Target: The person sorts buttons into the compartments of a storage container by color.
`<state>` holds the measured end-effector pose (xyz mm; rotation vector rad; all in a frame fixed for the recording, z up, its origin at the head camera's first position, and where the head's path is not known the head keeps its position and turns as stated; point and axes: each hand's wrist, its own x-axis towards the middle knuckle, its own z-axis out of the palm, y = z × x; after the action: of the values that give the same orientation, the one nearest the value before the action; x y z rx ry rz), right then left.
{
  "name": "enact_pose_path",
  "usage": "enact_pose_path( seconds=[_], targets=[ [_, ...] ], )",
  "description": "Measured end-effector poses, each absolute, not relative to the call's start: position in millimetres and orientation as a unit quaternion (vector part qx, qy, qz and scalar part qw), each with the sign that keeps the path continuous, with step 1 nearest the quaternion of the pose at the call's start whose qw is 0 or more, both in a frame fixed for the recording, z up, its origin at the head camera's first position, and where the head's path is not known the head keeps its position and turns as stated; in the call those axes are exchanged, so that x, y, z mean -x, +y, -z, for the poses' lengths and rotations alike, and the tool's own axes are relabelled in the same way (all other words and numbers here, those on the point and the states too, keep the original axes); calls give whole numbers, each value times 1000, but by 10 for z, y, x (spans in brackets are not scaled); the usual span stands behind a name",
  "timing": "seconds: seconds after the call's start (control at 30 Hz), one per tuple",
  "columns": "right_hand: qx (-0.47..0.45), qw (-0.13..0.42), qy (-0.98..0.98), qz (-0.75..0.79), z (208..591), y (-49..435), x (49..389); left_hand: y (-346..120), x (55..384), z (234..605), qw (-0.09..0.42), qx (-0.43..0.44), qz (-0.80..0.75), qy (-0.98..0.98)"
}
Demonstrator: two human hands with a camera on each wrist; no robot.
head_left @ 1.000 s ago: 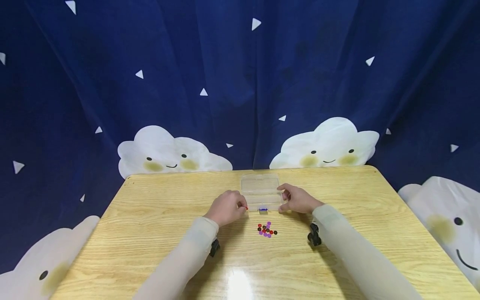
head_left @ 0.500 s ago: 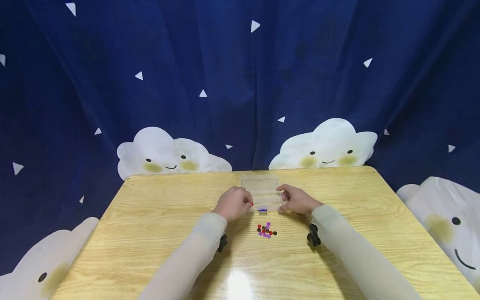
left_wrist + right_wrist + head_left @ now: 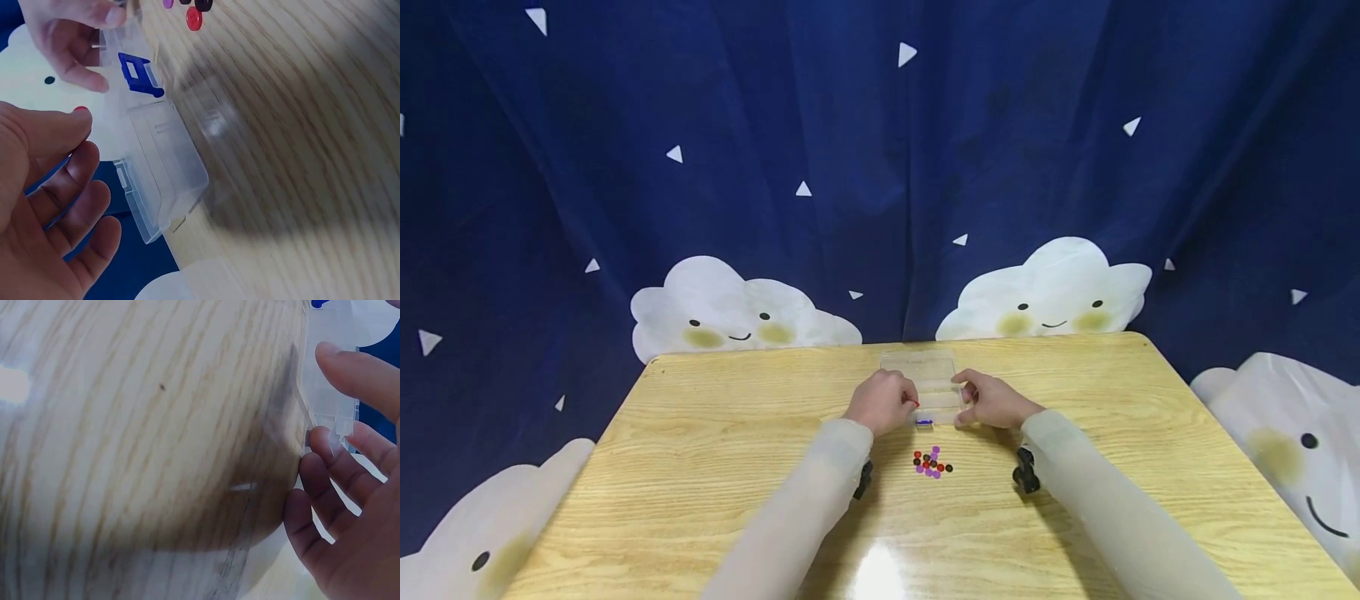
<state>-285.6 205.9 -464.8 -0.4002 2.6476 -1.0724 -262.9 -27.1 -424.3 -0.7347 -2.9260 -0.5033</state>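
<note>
One red piece (image 3: 80, 109), rectangular plastic box (image 3: 180, 165)

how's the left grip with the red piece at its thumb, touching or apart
Touching. The left wrist view shows the left grip pinching the red piece, whose edge pokes out beside the thumb tip.

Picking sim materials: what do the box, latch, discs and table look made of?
Box: likely clear plastic, smooth, slightly hazy; see-through walls.
Latch: probably opaque plastic, blue; thin moulded-looking frame.
Discs: perhaps plastic, from their solid colours; too small to be sure.
Table: wood or wood-look laminate, glossy; grain lines, bright reflection.
</note>
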Motion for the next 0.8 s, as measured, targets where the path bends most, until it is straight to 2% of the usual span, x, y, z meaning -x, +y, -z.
enact_pose_path(
  seconds=[0.3, 0.8],
  targets=[
    [142, 135, 909, 367, 4626, 2057, 2833, -99, 2653, 4248, 11, 231, 167, -958],
    [135, 139, 914, 356, 4601, 2052, 2844, 44, 2744, 4294, 8, 218, 193, -957]
  ],
)
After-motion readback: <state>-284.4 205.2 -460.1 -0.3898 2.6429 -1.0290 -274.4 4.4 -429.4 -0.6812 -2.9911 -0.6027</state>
